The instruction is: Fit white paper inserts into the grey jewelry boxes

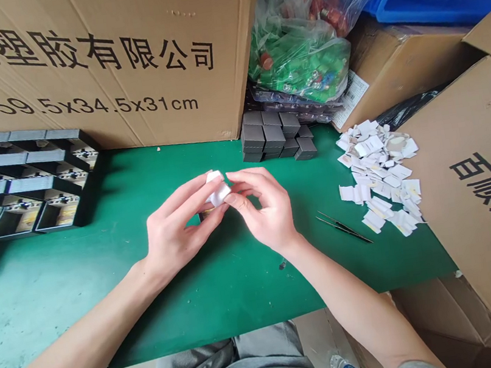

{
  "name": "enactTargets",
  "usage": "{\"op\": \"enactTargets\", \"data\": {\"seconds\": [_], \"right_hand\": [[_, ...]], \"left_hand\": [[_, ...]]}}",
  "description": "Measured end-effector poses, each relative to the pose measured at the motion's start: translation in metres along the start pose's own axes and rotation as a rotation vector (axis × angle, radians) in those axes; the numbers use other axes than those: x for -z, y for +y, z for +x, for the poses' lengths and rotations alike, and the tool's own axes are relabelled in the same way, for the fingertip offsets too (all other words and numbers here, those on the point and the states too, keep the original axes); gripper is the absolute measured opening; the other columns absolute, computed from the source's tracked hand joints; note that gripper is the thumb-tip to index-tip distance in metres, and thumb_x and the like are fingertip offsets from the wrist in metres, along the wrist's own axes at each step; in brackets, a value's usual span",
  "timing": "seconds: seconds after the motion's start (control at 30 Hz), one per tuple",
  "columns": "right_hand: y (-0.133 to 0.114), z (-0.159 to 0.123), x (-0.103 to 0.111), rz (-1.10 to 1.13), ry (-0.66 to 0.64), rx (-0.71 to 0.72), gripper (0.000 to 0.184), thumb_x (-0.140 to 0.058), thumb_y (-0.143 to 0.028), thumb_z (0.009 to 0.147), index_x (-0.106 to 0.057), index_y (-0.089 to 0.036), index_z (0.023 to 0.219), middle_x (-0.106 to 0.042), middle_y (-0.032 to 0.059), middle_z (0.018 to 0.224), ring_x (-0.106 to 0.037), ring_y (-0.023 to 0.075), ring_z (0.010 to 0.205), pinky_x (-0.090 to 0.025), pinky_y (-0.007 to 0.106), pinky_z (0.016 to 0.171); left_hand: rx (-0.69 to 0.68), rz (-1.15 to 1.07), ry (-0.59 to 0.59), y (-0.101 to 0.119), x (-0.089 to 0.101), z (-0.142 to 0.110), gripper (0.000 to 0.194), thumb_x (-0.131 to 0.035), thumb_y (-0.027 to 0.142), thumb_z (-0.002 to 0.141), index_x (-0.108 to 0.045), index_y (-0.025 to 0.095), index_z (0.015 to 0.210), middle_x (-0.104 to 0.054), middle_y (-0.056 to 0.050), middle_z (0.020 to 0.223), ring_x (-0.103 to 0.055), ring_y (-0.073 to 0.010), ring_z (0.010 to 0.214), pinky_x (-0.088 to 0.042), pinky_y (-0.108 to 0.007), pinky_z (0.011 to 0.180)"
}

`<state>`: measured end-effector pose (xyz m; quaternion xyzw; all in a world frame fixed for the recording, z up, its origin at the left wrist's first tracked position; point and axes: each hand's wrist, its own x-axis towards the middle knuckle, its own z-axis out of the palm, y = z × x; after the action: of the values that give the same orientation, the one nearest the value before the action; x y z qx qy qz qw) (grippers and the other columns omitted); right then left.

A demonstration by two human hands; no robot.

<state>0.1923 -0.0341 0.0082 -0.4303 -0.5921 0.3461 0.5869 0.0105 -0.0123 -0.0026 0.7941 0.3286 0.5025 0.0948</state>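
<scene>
Between both hands, over the middle of the green table (pixel 166 306), is a small folded white piece (pixel 219 193) that looks like paper or card. My left hand (pixel 176 222) pinches it from the left, fingers and thumb closed around its edge. From the right, the thumb and fingertips of my right hand (pixel 265 205) close on the same piece. Part of a small dark box (pixel 204 215) shows beneath the left fingers, mostly hidden. Black tweezers (pixel 344 227) lie on the table right of my right hand.
Rows of open black boxes (pixel 58 209) stand at the left. Grey small boxes (pixel 272 134) are stacked behind my hands, beside a big carton (pixel 115 56). Loose white paper pieces (pixel 378 176) lie at the right, against another carton (pixel 479 173). Bags of green parts (pixel 300 59) sit behind.
</scene>
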Motion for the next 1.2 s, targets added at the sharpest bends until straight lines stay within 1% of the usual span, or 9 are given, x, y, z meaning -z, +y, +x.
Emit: {"op": "enactTargets", "data": {"seconds": [0.17, 0.3, 0.43, 0.5, 0.63, 0.73, 0.87, 1.07, 1.2], "right_hand": [[-0.001, 0.000, 0.000, -0.065, 0.024, 0.136, 0.016, -0.070, -0.044, 0.100, -0.075, -0.029, 0.101, -0.072, 0.0057, 0.105, -0.071, 0.0205, 0.095, -0.064, 0.036, 0.085], [0.005, 0.002, 0.001, -0.149, 0.024, 0.245, 0.015, -0.067, -0.040, 0.103, -0.074, -0.026, 0.101, -0.072, 0.0050, 0.101, -0.071, 0.0187, 0.092, -0.064, 0.034, 0.080], [0.009, 0.003, 0.001, -0.217, 0.067, 0.376, 0.010, -0.066, -0.033, 0.104, -0.073, -0.026, 0.106, -0.071, 0.0064, 0.106, -0.071, 0.0187, 0.098, -0.065, 0.032, 0.081], [0.009, 0.003, 0.001, -0.251, 0.071, 0.374, 0.011, -0.066, -0.034, 0.104, -0.073, -0.026, 0.107, -0.071, 0.0084, 0.114, -0.072, 0.0207, 0.107, -0.066, 0.034, 0.085], [0.009, 0.002, 0.000, -0.194, 0.028, 0.299, 0.015, -0.064, -0.037, 0.105, -0.073, -0.025, 0.107, -0.071, 0.0101, 0.127, -0.072, 0.0235, 0.118, -0.066, 0.038, 0.094], [0.007, 0.002, -0.001, -0.142, 0.008, 0.289, 0.011, -0.064, -0.032, 0.105, -0.072, -0.024, 0.105, -0.076, 0.0086, 0.117, -0.074, 0.0224, 0.114, -0.065, 0.037, 0.094], [0.003, 0.003, 0.000, -0.198, 0.023, 0.325, 0.009, -0.066, -0.027, 0.103, -0.072, -0.024, 0.098, -0.077, 0.0053, 0.103, -0.075, 0.0199, 0.102, -0.063, 0.036, 0.092], [0.005, 0.003, -0.003, -0.169, 0.003, 0.264, 0.015, -0.064, -0.034, 0.104, -0.068, -0.024, 0.093, -0.074, 0.0056, 0.098, -0.071, 0.0203, 0.099, -0.061, 0.037, 0.089], [0.008, 0.004, -0.003, -0.087, -0.016, 0.179, 0.026, -0.062, -0.045, 0.103, -0.067, -0.023, 0.092, -0.072, 0.0065, 0.100, -0.070, 0.0200, 0.099, -0.060, 0.034, 0.084]], "left_hand": [[0.004, -0.049, -0.052, -0.001, 0.002, -0.001, 0.038, -0.074, 0.025, 0.098, -0.072, 0.026, 0.135, -0.072, -0.007, 0.140, -0.079, -0.0209, 0.107, -0.071, -0.028, 0.088], [-0.022, -0.085, -0.068, 0.000, 0.003, 0.001, 0.037, -0.075, 0.024, 0.097, -0.072, 0.024, 0.134, -0.075, -0.008, 0.137, -0.078, -0.0222, 0.112, -0.070, -0.025, 0.085], [-0.012, -0.078, -0.075, -0.001, 0.004, 0.003, 0.036, -0.076, 0.025, 0.096, -0.074, 0.023, 0.132, -0.079, -0.007, 0.127, -0.080, -0.0157, 0.088, -0.068, -0.023, 0.079], [0.010, -0.079, -0.088, -0.002, 0.005, 0.003, 0.035, -0.077, 0.027, 0.096, -0.074, 0.023, 0.131, -0.080, -0.006, 0.123, -0.078, -0.0134, 0.080, -0.068, -0.023, 0.079], [0.115, -0.166, -0.126, -0.001, 0.005, 0.003, 0.035, -0.077, 0.029, 0.095, -0.076, 0.022, 0.129, -0.080, -0.006, 0.125, -0.079, -0.0145, 0.087, -0.068, -0.025, 0.085], [0.252, -0.244, -0.160, 0.002, 0.007, 0.005, 0.036, -0.079, 0.035, 0.094, -0.077, 0.021, 0.127, -0.081, -0.006, 0.122, -0.079, -0.0158, 0.090, -0.068, -0.023, 0.084], [0.397, -0.328, -0.198, 0.004, 0.010, 0.007, 0.039, -0.081, 0.043, 0.091, -0.079, 0.021, 0.124, -0.082, -0.006, 0.117, -0.080, -0.0184, 0.089, -0.068, -0.025, 0.082], [0.534, -0.489, -0.231, 0.007, 0.010, 0.011, 0.040, -0.081, 0.048, 0.090, -0.081, 0.019, 0.118, -0.082, -0.007, 0.111, -0.079, -0.0220, 0.092, -0.069, -0.030, 0.086], [0.584, -0.477, -0.261, 0.009, 0.015, 0.017, 0.041, -0.081, 0.051, 0.089, -0.081, 0.019, 0.116, -0.082, -0.006, 0.113, -0.079, -0.0237, 0.095, -0.069, -0.033, 0.090]]}}
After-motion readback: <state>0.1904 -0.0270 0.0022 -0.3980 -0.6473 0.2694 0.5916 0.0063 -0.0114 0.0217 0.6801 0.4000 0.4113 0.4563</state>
